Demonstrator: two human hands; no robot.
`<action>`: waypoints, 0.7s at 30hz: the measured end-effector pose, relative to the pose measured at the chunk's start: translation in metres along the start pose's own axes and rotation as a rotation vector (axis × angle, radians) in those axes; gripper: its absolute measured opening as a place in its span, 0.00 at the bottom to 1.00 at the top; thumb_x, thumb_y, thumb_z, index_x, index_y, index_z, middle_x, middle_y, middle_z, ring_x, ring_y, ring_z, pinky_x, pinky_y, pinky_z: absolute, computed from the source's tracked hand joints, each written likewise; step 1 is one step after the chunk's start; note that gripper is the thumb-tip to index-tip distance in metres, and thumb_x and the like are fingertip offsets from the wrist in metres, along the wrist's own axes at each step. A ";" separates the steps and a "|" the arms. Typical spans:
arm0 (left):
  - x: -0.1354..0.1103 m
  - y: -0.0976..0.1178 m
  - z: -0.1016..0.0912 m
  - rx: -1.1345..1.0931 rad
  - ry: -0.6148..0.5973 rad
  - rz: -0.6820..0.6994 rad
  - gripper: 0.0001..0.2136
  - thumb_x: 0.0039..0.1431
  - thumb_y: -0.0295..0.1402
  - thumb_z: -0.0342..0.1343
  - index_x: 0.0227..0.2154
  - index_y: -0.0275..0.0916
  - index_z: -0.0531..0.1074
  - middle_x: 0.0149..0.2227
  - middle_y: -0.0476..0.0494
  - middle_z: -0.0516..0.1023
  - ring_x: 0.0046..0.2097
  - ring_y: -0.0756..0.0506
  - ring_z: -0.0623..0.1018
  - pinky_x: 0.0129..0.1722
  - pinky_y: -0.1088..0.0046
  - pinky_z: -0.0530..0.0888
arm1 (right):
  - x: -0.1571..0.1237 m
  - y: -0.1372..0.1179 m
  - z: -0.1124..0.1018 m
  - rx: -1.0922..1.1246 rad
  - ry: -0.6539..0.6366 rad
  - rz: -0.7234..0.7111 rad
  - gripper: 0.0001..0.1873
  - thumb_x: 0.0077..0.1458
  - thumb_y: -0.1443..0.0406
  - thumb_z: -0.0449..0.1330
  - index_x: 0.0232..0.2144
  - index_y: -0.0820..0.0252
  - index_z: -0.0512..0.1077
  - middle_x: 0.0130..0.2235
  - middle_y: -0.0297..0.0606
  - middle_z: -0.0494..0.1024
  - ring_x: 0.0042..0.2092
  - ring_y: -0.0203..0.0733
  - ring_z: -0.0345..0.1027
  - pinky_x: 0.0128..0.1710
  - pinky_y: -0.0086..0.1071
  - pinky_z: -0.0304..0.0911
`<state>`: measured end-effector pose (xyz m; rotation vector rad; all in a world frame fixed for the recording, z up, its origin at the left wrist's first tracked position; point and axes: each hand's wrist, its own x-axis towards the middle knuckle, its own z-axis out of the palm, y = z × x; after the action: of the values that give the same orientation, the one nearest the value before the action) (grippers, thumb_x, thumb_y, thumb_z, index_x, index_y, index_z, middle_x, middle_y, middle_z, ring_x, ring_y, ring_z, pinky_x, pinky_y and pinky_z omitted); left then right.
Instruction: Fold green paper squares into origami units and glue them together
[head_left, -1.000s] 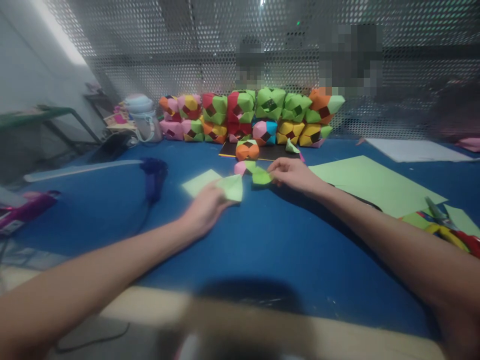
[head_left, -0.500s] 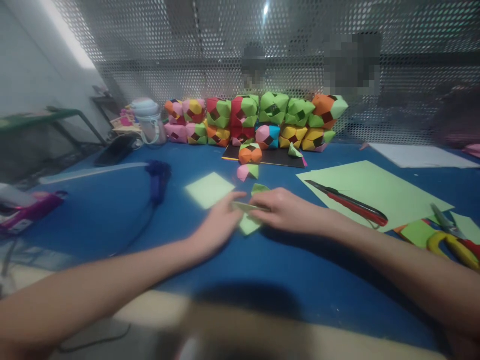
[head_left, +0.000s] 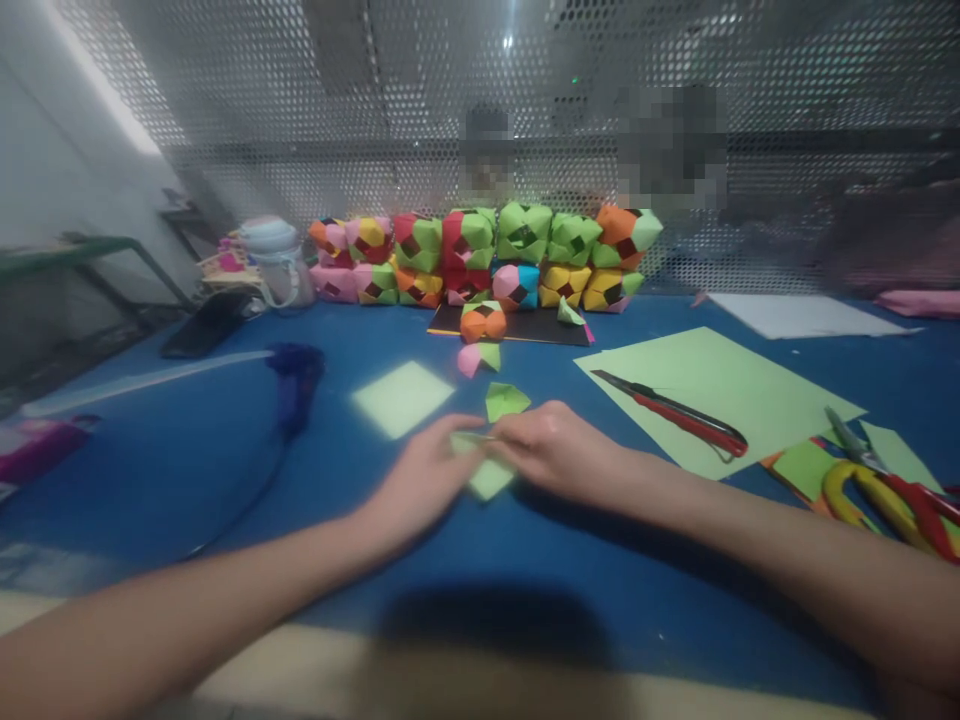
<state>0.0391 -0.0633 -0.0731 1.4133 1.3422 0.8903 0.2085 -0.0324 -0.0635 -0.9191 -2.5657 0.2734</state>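
Far left on the blue bench [head_left: 187, 480] lies a purple tool [head_left: 34, 450], too blurred to make out, and farther in a dark blue cord [head_left: 296, 375]. A flat green square [head_left: 401, 398] lies just beyond my left grip [head_left: 424, 480], whose fingertips are pinched on the left edge of the folded paper [head_left: 487, 478]. The paper sits low at the middle of the bench, between both grips, with one corner poking out towards me. My right grip [head_left: 559, 450] pinches its right side, knuckles up. Just beyond lie a small green fold [head_left: 506, 400] and a pink piece [head_left: 476, 357], then stacked cubes [head_left: 480, 255] along the mesh [head_left: 750, 100]. To the right, a red knife [head_left: 675, 412] rests on a green sheet [head_left: 757, 385]. Scissors [head_left: 885, 490] lie far right.
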 end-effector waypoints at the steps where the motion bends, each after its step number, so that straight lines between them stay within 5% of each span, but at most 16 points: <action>1: 0.002 -0.002 -0.001 0.007 0.005 0.016 0.14 0.50 0.35 0.56 0.39 0.35 0.73 0.26 0.49 0.74 0.29 0.48 0.72 0.29 0.75 0.67 | 0.000 -0.001 0.001 0.005 0.005 0.008 0.13 0.58 0.68 0.52 0.24 0.65 0.71 0.21 0.36 0.70 0.23 0.32 0.56 0.26 0.28 0.46; 8: 0.008 -0.004 -0.007 0.030 0.043 0.092 0.11 0.49 0.36 0.56 0.34 0.35 0.72 0.34 0.44 0.77 0.35 0.46 0.74 0.35 0.72 0.69 | 0.000 -0.011 -0.001 0.071 0.089 0.125 0.08 0.57 0.66 0.53 0.30 0.65 0.71 0.26 0.37 0.72 0.26 0.33 0.60 0.27 0.27 0.50; 15: 0.008 0.017 -0.016 -0.046 0.022 0.144 0.16 0.52 0.38 0.54 0.43 0.37 0.69 0.41 0.42 0.76 0.42 0.44 0.75 0.39 0.68 0.72 | 0.021 0.008 -0.022 0.309 0.199 0.269 0.09 0.53 0.67 0.53 0.27 0.64 0.72 0.25 0.33 0.72 0.27 0.31 0.60 0.27 0.25 0.53; 21: 0.040 0.020 -0.052 0.063 0.276 0.210 0.16 0.50 0.40 0.55 0.41 0.37 0.70 0.45 0.40 0.74 0.44 0.42 0.75 0.43 0.62 0.73 | 0.070 0.048 -0.032 0.209 0.207 0.437 0.09 0.49 0.68 0.54 0.26 0.65 0.73 0.26 0.35 0.72 0.27 0.32 0.60 0.27 0.26 0.53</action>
<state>0.0008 -0.0142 -0.0436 1.5419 1.4531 1.2274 0.2001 0.0507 -0.0283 -1.3400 -2.0828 0.5276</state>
